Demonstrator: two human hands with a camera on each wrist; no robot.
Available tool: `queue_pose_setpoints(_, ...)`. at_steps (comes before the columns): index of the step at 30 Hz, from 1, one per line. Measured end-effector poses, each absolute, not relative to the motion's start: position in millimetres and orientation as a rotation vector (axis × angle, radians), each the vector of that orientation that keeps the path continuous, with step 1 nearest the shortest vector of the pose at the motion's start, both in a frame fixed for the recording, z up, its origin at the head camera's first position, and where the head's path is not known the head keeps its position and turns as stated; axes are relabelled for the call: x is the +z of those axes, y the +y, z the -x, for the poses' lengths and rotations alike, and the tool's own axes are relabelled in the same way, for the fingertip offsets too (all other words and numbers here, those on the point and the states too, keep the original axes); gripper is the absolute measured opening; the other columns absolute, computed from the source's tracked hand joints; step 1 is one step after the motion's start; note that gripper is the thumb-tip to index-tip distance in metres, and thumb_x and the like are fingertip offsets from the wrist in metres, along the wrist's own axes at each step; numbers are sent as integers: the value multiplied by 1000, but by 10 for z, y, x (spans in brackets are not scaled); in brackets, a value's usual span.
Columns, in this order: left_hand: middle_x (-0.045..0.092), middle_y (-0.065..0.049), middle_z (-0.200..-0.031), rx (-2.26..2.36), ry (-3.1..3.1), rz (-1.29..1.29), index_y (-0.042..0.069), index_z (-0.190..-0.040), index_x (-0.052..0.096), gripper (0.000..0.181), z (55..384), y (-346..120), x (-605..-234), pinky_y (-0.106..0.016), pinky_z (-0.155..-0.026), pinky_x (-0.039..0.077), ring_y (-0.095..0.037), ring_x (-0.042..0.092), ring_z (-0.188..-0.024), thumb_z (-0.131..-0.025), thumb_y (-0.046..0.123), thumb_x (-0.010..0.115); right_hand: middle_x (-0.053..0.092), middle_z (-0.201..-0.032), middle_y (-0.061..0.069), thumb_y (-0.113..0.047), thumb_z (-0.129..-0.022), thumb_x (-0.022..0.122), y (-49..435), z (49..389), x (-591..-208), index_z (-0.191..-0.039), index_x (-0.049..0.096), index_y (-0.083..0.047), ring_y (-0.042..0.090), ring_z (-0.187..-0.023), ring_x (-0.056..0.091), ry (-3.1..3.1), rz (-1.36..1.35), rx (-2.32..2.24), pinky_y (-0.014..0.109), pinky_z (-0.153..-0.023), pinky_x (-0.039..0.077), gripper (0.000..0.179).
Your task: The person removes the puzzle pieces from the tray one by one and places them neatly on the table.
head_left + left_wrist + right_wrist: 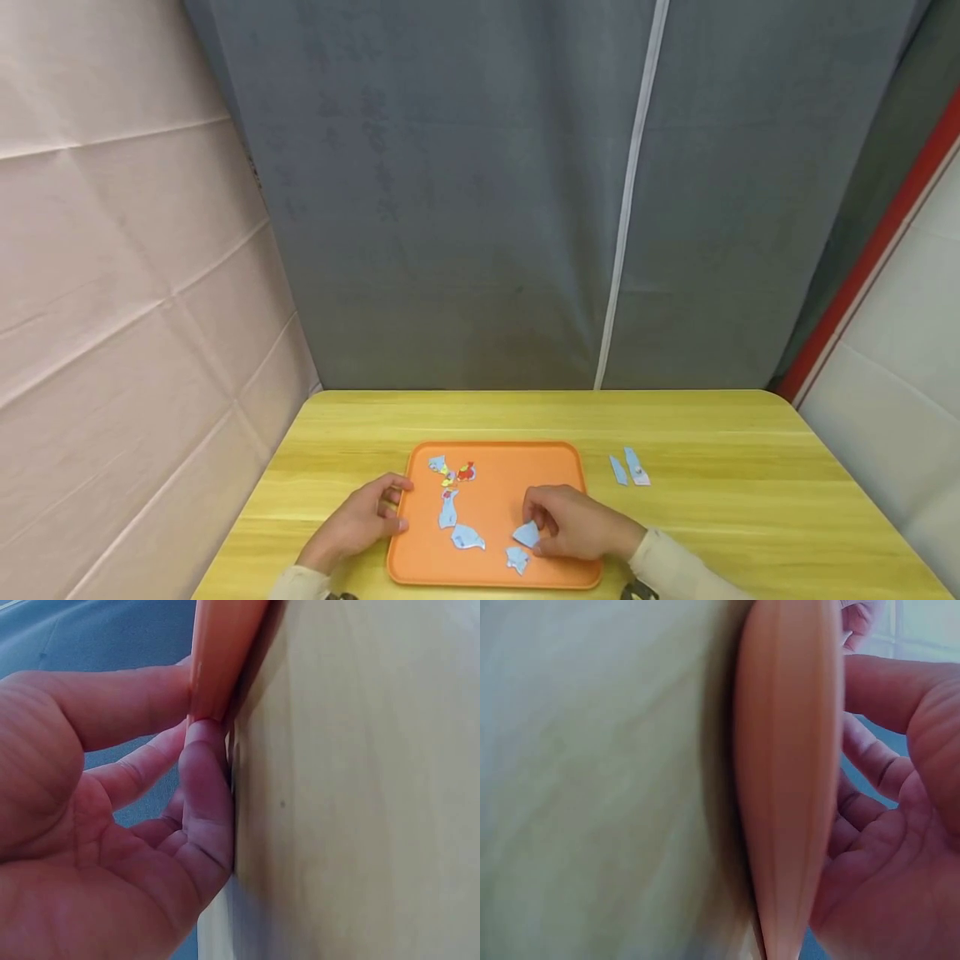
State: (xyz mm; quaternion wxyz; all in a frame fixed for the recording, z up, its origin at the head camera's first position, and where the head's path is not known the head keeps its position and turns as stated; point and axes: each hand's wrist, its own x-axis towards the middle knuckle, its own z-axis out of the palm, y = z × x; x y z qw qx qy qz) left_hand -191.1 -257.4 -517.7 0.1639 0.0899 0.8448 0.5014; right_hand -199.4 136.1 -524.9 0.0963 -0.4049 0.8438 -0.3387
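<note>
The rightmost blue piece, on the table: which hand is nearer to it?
Right. The right hand is over the right side of the tray, left of the rightmost blue piece; the left hand holds the tray's left edge.

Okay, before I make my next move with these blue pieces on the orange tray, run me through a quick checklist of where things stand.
1. Left hand steadying the orange tray: ok, its fingers and thumb touch the left edge.
2. Right hand on a piece: ok, its grip is on the wedge-like blue piece.
3. That piece lifted clear: cannot tell.
4. All pieces on the tray: not ok, two slim blue pieces lie on the table, to the tray's right.
5. Jagged blue piece joined to the lower-left blue piece: not ok, they lie apart.
</note>
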Motion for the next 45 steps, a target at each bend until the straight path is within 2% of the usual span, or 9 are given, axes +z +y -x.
queue_pose_setpoints(7,57,-16,-116,1430,2404,-272,2,-135,59,52,1917,-2576,-5164,-27,-70,53,-24,59,-90,-88,1,82,59,-73,-3,-10,-89,83,1394,1989,-5206,-98,59,-19,-6,-67,47,2485,1280,-1058,14,-62,44,26)
queue_pose_setpoints(12,56,-15,-115,1423,2406,-275,1,-136,59,53,1924,-2585,-5160,-26,-71,52,-24,58,-89,-88,1,82,56,-75,-11,-16,-95,80,1417,2001,-5217,-96,61,-18,-7,-69,48,2479,1293,-1126,14,-62,46,20)
queue_pose_setpoints(16,56,-15,-115,1415,2404,-270,1,-136,59,54,1922,-2587,-5161,-26,-71,52,-23,59,-89,-87,0,83,56,-80,-16,-13,-96,79,1440,2004,-5233,-97,62,-18,-8,-72,50,2457,1271,-1164,16,-64,50,17)
queue_pose_setpoints(24,55,-16,-116,1425,2395,-256,1,-136,58,55,1935,-2595,-5181,-27,-70,53,-23,60,-88,-87,0,83,69,-90,-8,-3,-92,75,1483,2011,-5229,-106,70,-17,-7,-77,54,2415,1194,-1202,19,-70,54,21)
queue_pose_setpoints(31,56,-16,-117,1437,2389,-257,1,-137,58,56,1957,-2597,-5201,-27,-70,53,-23,59,-89,-87,1,83,68,-90,-11,-7,-94,76,1514,2027,-5199,-115,75,-17,-7,-75,55,2407,1130,-1220,20,-68,54,23)
queue_pose_setpoints(37,57,-15,-116,1429,2394,-255,1,-136,59,55,1948,-2592,-5184,-27,-71,53,-23,59,-90,-87,1,83,68,-89,-8,-6,-93,76,1552,2019,-5160,-122,75,-14,-5,-70,56,2364,1050,-1292,21,-65,54,29)
queue_pose_setpoints(45,56,-15,-116,1428,2391,-257,1,-137,59,54,1936,-2590,-5171,-27,-70,53,-24,58,-91,-88,2,83,69,-91,0,-9,-96,76,1612,2004,-5093,-122,72,-9,-2,-69,57,2351,1057,-1362,23,-61,55,26)
